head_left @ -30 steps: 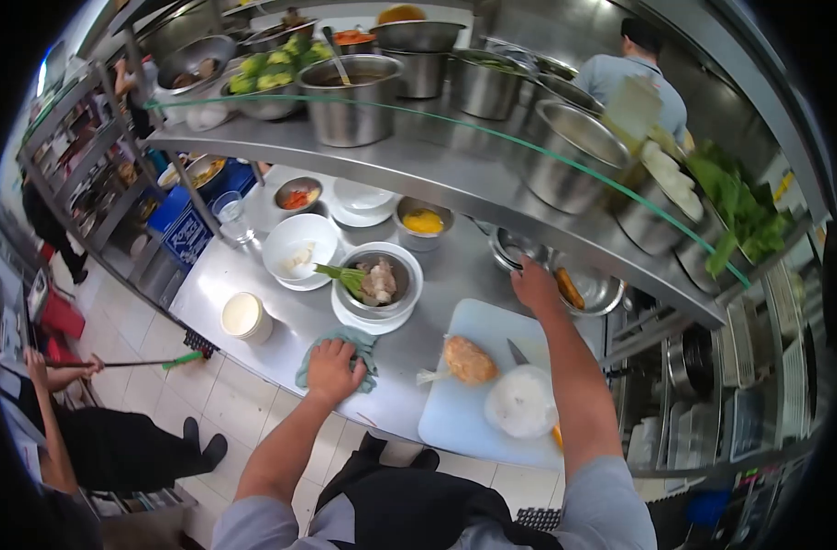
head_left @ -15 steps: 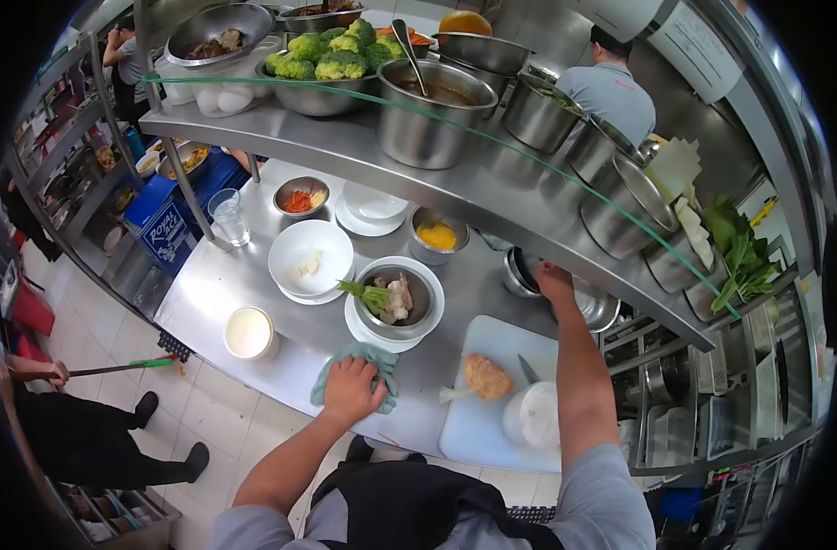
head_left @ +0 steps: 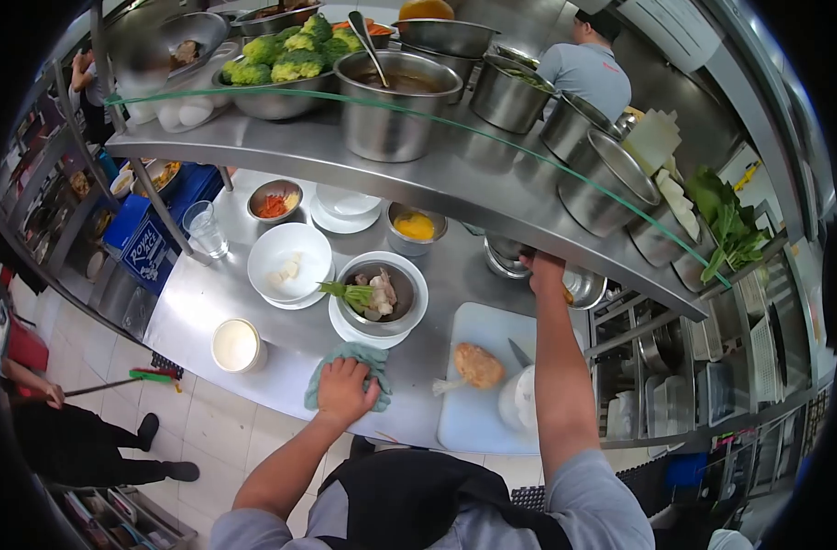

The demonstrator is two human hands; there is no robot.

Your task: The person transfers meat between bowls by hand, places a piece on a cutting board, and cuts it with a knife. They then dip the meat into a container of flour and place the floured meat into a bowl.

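My left hand (head_left: pixel 345 390) lies on a crumpled green cloth (head_left: pixel 374 356) near the counter's front edge, with fingers curled over it. My right hand (head_left: pixel 542 268) reaches beneath the shelf, closed beside several metal bowls (head_left: pixel 506 266); what it grips is hidden. Between the hands, a white cutting board (head_left: pixel 473 431) carries a tied clear bag of orange-brown food (head_left: pixel 478 365), a knife blade (head_left: pixel 519 351) and a white tub (head_left: pixel 517 403) partly behind my forearm. Beyond the cloth, a metal bowl (head_left: pixel 347 275) holding meat pieces and green stalks sits on a white plate (head_left: pixel 334 319).
A metal shelf (head_left: pixel 299 151) with a green-edged glass strip overhangs the counter, loaded with pots and broccoli (head_left: pixel 295 53). A white bowl (head_left: pixel 261 255), a glass (head_left: pixel 206 229) and a cream-coloured tub (head_left: pixel 238 346) stand left. One person (head_left: pixel 47 422) holds a brush; another (head_left: pixel 588 69) stands behind the shelf.
My view has shifted slightly rightward. My hands stay in nearly the same places over the counter. On the upper left shelf, the metal bowl with meat is now more tilted beside a blurred shape.
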